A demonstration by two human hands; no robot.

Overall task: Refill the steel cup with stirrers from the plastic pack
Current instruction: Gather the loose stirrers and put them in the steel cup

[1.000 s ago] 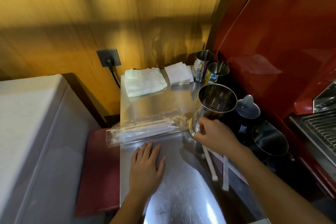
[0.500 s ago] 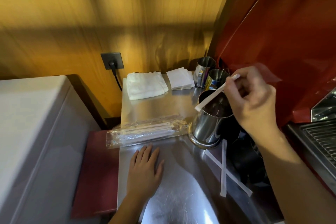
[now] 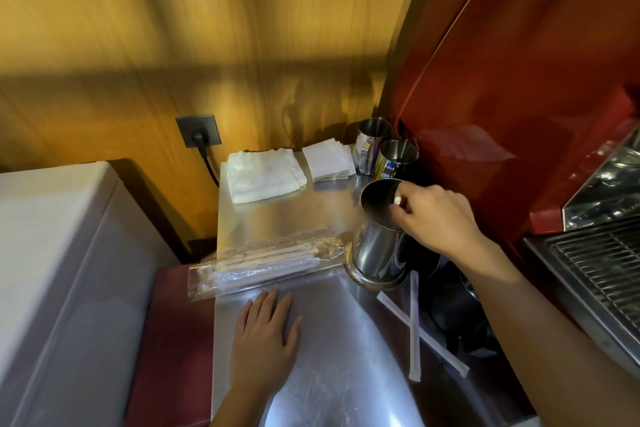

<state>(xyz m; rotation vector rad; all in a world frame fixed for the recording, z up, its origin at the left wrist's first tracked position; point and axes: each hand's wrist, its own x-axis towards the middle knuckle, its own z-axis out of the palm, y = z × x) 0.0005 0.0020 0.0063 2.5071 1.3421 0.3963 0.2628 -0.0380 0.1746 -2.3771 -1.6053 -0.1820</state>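
A tall steel cup [image 3: 375, 246] stands on the steel counter [image 3: 322, 350]. My right hand [image 3: 436, 215] hovers over the cup's rim, fingers pinched on a paper-wrapped stirrer [image 3: 397, 200]. Only the stirrer's white top end shows; the rest is down inside the cup. Left of the cup lies the clear plastic pack [image 3: 263, 262] with several wrapped stirrers in it. Two loose wrapped stirrers [image 3: 414, 326] lie crossed on the counter in front of the cup. My left hand [image 3: 265, 336] rests flat on the counter below the pack, fingers spread, holding nothing.
Two smaller steel jugs [image 3: 384, 149] stand behind the cup by the wooden wall. A folded white cloth [image 3: 265, 175] and a napkin stack [image 3: 327, 163] lie at the back. A red coffee machine [image 3: 519, 97] with its drip grate [image 3: 599, 270] fills the right. A white appliance [image 3: 52, 253] stands on the left.
My right hand picked one stirrer up from the counter beside the cup, lifted it over the rim, and has lowered it into the cup. The left hand stayed flat.
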